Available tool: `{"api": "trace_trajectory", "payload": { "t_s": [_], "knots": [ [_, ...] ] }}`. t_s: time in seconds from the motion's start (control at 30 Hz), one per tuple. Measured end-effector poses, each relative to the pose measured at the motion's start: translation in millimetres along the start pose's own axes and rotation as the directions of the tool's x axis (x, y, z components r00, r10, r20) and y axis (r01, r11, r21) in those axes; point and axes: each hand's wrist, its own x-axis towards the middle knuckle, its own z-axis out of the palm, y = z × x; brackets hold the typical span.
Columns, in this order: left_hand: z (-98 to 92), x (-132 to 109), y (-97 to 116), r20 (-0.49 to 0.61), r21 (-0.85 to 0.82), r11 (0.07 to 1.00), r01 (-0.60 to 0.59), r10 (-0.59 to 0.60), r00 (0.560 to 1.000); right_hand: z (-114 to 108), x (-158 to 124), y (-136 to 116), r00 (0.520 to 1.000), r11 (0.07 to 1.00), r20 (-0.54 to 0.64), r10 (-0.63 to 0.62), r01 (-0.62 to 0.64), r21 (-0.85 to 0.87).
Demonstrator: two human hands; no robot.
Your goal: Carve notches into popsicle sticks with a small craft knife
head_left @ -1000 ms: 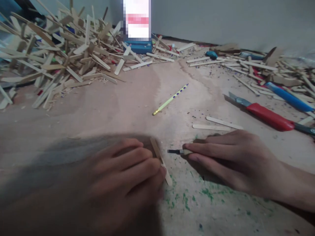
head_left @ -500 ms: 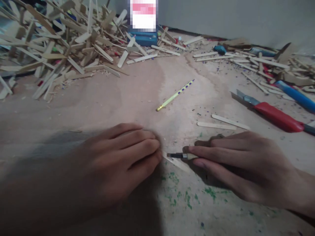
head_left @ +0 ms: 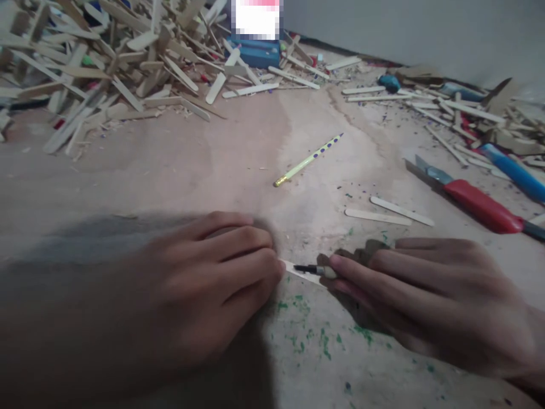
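Observation:
Low on the wooden tabletop, my left hand [head_left: 221, 278] is closed with its fingertips pressed on one end of a popsicle stick [head_left: 310, 277]. Most of the stick's left part is hidden under those fingers. My right hand [head_left: 426, 295] pinches a small carving tool [head_left: 327, 271] with a pale handle, a metal collar and a dark narrow tip. That tip points left and lies over the stick, close to my left fingertips; whether it touches the wood I cannot tell. Two more popsicle sticks [head_left: 400, 210] rest just beyond my right hand.
A yellow-green pencil [head_left: 309, 160] lies mid-table. To the right are a red-handled knife [head_left: 481, 204] and a blue-handled tool [head_left: 515, 170]. Heaped popsicle sticks [head_left: 140, 62] fill the back left, near a blue box [head_left: 255, 52]. Wood scraps [head_left: 472, 113] cover the back right.
The carving tool has turned in my right hand, its tip now looking narrower. My right hand has shifted slightly right and tilted. My left hand still presses on the stick; the view has moved a little.

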Motion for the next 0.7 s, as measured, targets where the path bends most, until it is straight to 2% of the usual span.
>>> {"api": "trace_trajectory", "payload": {
  "t_s": [0.1,0.2,0.33,0.43,0.53,0.7],
  "knots": [
    [0.2,0,1,0.015,0.037,0.998,-0.056,0.055,0.998,-1,0,-5,1.0,1.0,0.017,-0.006,0.006,-0.013],
    [-2.6,2,1,0.039,0.072,0.991,-0.116,0.113,0.993,2,-3,-8,0.998,0.991,0.018,0.064,-0.066,0.116],
    [-3.5,1,-1,0.027,0.078,0.99,-0.117,0.115,0.993,4,-2,-11,0.979,0.927,0.068,0.192,-0.204,0.315],
    [-1.5,0,-3,0.035,0.082,0.988,-0.132,0.13,0.991,2,1,-8,0.97,0.89,0.115,0.216,-0.244,0.385],
    [-0.5,3,-4,0.055,0.088,0.983,-0.16,0.156,0.986,0,4,-3,0.972,0.882,0.129,0.197,-0.233,0.41],
    [-1.7,5,-3,0.043,0.109,0.981,-0.162,0.158,0.986,1,5,4,0.989,0.912,0.071,0.131,-0.149,0.383]
  ]
}}
